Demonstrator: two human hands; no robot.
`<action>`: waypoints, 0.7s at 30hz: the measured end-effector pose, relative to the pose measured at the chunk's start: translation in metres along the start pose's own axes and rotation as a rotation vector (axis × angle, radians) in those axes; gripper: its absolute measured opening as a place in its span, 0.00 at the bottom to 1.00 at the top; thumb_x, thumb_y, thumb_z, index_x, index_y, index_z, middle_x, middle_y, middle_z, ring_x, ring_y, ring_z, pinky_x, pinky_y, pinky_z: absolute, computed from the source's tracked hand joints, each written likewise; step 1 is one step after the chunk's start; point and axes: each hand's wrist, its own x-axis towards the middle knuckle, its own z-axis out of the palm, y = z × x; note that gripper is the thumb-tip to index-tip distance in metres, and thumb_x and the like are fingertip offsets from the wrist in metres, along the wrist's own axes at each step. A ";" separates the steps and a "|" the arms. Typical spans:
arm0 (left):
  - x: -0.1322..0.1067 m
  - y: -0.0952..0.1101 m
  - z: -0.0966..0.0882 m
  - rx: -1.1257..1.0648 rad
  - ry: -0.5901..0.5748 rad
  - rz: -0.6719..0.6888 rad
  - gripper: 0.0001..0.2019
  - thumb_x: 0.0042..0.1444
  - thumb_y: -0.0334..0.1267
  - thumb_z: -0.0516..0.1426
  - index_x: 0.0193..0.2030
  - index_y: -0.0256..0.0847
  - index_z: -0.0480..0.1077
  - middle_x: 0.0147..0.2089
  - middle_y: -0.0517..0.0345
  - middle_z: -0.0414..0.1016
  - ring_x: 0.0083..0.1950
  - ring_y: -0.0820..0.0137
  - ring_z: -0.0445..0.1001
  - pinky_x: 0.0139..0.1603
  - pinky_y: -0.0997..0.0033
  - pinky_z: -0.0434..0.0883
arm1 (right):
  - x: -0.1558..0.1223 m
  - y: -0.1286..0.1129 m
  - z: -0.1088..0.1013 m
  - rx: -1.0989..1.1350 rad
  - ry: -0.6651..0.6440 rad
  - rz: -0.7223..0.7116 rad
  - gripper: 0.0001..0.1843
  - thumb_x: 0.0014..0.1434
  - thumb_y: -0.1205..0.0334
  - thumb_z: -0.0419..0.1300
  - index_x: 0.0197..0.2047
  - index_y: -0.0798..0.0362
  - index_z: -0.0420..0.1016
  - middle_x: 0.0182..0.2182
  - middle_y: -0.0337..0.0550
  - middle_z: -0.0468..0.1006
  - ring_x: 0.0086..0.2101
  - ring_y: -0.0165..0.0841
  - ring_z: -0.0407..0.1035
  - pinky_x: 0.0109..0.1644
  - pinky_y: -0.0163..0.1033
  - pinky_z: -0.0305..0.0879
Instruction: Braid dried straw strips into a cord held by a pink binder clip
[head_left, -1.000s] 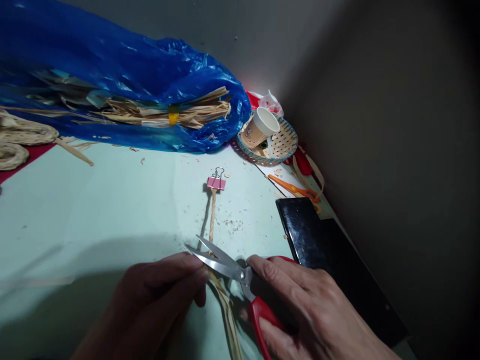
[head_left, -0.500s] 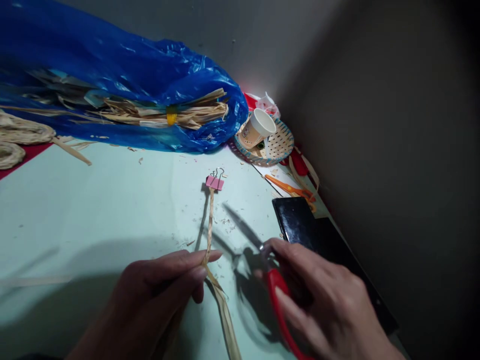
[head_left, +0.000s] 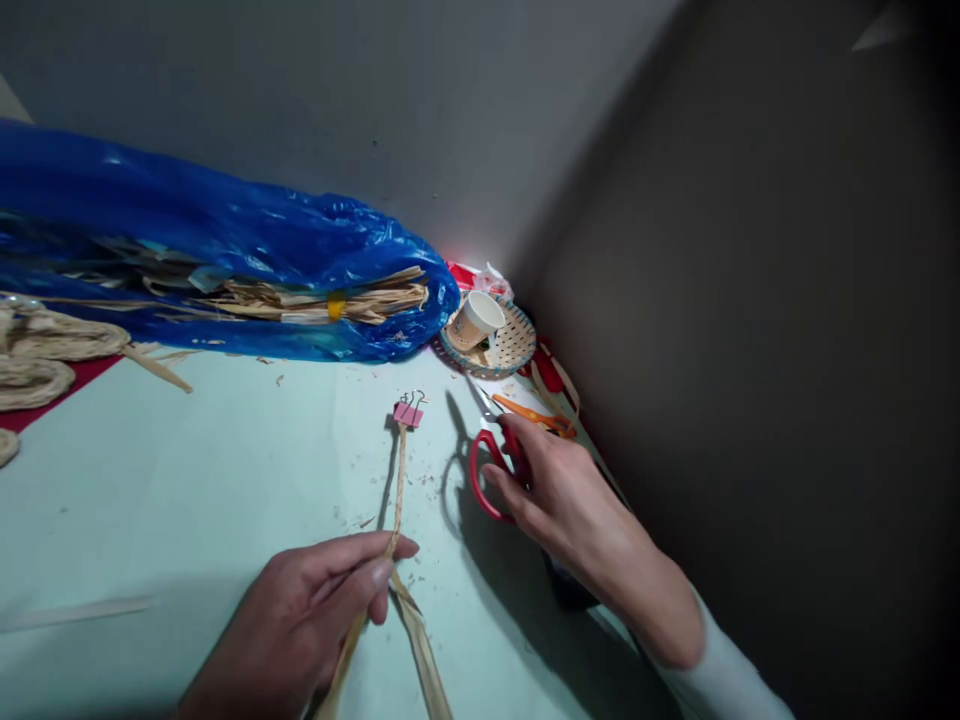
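Observation:
Between thumb and forefinger, my left hand [head_left: 322, 605] pinches a thin braid of straw-coloured strips [head_left: 400, 470]. The braid's far end sits in a pink binder clip [head_left: 409, 414] on the pale green table. Two loose flat strips [head_left: 426, 660] run from the pinch toward me. My right hand [head_left: 551, 475] grips red-handled scissors [head_left: 480, 480] above the table, right of the braid. Their blades point away from me, toward the basket, close to orange-handled scissors [head_left: 536, 415] lying on the table.
At the back lies a blue plastic bag [head_left: 300, 225] with a tied bundle of dry strips [head_left: 382, 298]. A woven basket [head_left: 517, 340] holds a paper cup [head_left: 476, 318]. Coiled braids [head_left: 60, 335] lie at left; a dark flat object [head_left: 566, 585] is partly under my right arm.
My right hand has carried the red scissors forward, away from the braid toward the basket. My left hand keeps its pinch. The view has tilted up, showing more wall.

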 end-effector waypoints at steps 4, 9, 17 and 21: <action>-0.001 0.001 0.000 -0.021 -0.005 -0.027 0.24 0.44 0.56 0.64 0.41 0.40 0.83 0.23 0.66 0.66 0.20 0.79 0.54 0.21 0.79 0.51 | 0.031 -0.012 0.013 -0.172 -0.025 0.004 0.08 0.69 0.64 0.53 0.44 0.59 0.71 0.35 0.49 0.77 0.31 0.35 0.68 0.35 0.39 0.56; -0.002 0.003 0.000 -0.048 -0.003 -0.038 0.23 0.42 0.55 0.65 0.39 0.40 0.82 0.23 0.66 0.65 0.20 0.79 0.53 0.21 0.77 0.48 | 0.052 -0.015 0.019 -0.202 -0.012 -0.001 0.10 0.67 0.71 0.53 0.43 0.67 0.74 0.41 0.66 0.77 0.42 0.46 0.70 0.43 0.43 0.57; 0.000 0.002 0.000 -0.079 -0.016 0.009 0.22 0.43 0.53 0.64 0.38 0.36 0.82 0.21 0.67 0.64 0.18 0.82 0.47 0.20 0.77 0.41 | 0.096 -0.028 0.012 0.132 -0.172 -0.087 0.22 0.72 0.50 0.52 0.38 0.57 0.80 0.34 0.51 0.81 0.34 0.36 0.73 0.38 0.37 0.61; 0.000 0.005 0.000 -0.068 -0.015 -0.013 0.22 0.43 0.53 0.65 0.36 0.36 0.82 0.22 0.67 0.64 0.18 0.83 0.47 0.20 0.77 0.41 | 0.116 -0.023 0.016 0.334 -0.333 -0.104 0.18 0.69 0.54 0.57 0.38 0.57 0.81 0.33 0.44 0.82 0.31 0.30 0.73 0.34 0.32 0.63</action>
